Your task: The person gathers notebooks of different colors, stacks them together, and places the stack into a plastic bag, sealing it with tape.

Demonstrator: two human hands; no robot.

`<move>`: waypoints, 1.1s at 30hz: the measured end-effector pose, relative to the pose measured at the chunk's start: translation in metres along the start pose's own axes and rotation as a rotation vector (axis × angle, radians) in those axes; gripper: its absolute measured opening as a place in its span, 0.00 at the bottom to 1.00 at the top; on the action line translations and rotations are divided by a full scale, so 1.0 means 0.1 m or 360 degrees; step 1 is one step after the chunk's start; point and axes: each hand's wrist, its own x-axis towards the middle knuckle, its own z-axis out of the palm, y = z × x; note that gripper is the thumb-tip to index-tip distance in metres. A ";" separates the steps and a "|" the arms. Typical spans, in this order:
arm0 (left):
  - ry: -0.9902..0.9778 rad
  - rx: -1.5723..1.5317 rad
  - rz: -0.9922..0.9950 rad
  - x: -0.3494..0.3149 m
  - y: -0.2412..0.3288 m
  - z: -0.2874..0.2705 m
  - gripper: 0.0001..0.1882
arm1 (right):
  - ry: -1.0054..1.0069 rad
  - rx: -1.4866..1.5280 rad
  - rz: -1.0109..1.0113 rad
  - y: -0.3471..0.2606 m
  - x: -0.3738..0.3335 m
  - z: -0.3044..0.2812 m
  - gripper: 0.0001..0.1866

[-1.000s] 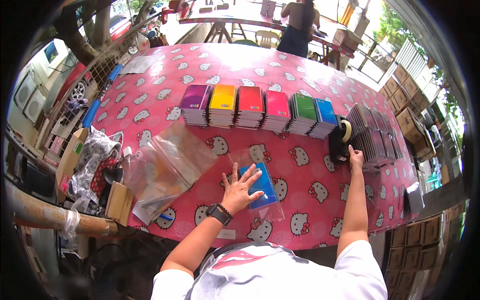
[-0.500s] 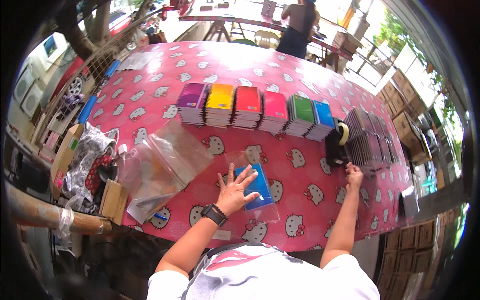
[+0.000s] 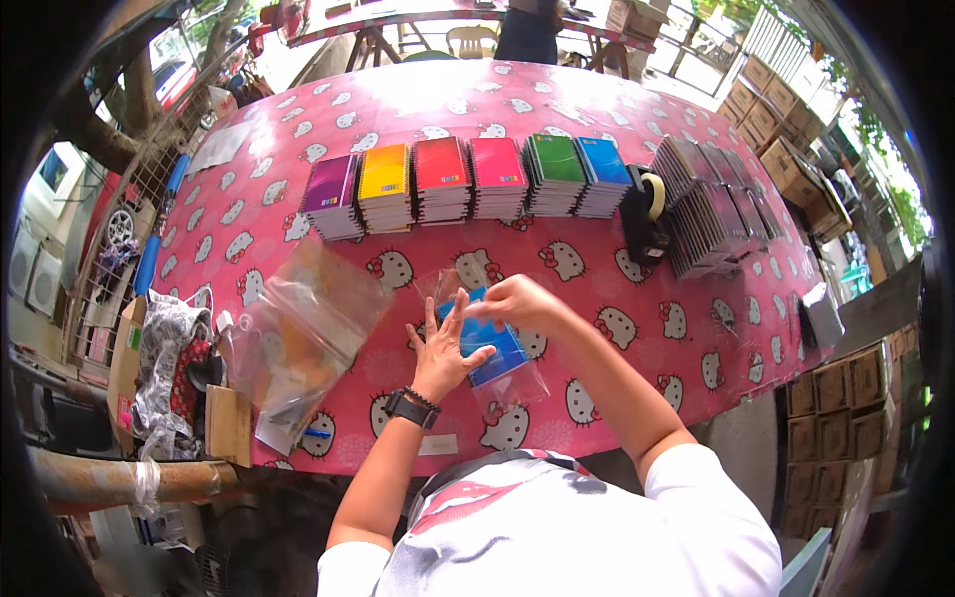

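Note:
A blue notebook (image 3: 500, 360) lies in a clear plastic sleeve (image 3: 525, 390) on the table in front of me. Spread over its left side, my left hand (image 3: 443, 356) presses it flat. My right hand (image 3: 522, 301) is at the notebook's top edge, close to the left fingertips, with its fingers pinched together. Whatever sits in that pinch is too small to make out. Beyond both hands stands a row of spiral notebook stacks: purple (image 3: 330, 184), yellow (image 3: 385, 174), red (image 3: 441, 164), pink (image 3: 499, 164), green (image 3: 555, 159) and blue (image 3: 602, 161).
A black tape dispenser (image 3: 642, 229) stands right of the row, beside dark stacked spiral-bound items (image 3: 696, 224). Clear plastic bags (image 3: 323, 308) lie at left, near a wooden block (image 3: 229, 426) and bundled cloth (image 3: 169, 348). Another person (image 3: 527, 35) stands beyond the pink table (image 3: 617, 289).
My right hand has come from beside the tape dispenser over to the notebook's top edge. My left hand stays spread on the notebook. The whole view has shifted.

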 end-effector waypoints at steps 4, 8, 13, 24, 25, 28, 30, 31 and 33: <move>0.0058 -0.0132 0.0006 0.02 0.02 -0.01 0.60 | 0.0247 -0.1380 0.0081 0.03 0.05 0.20 0.33; 0.0050 -0.0199 0.0016 0.06 0.06 -0.10 0.58 | 0.0298 -0.1511 0.0198 0.14 -0.03 0.01 0.33; 0.0909 -0.0492 -0.0128 0.10 -0.05 0.00 0.42 | 0.0292 -0.1043 0.0268 0.52 -0.24 -0.29 0.28; 0.0224 -0.1744 -0.0186 -0.76 0.13 -0.23 0.41 | 0.0063 0.0357 -0.0494 0.73 -0.74 0.06 0.36; 0.0333 -0.1403 -0.0122 -0.73 0.11 -0.21 0.41 | 0.0096 0.0214 -0.0630 0.68 -0.74 0.06 0.38; 0.0643 -0.0634 0.0192 -0.49 0.09 -0.20 0.41 | 0.0304 0.0190 -0.0781 0.63 -0.58 0.20 0.40; 0.0577 -0.1092 0.0280 -0.26 0.07 -0.12 0.42 | 0.0203 0.0530 -0.0762 0.59 -0.39 0.30 0.45; 0.0537 -0.1324 0.0323 -0.20 0.05 -0.09 0.42 | 0.0214 0.0515 -0.0730 0.58 -0.38 0.31 0.45; 0.0495 -0.1473 0.0335 -0.21 0.13 -0.20 0.43 | 0.0253 0.0489 -0.0663 0.50 -0.39 0.26 0.45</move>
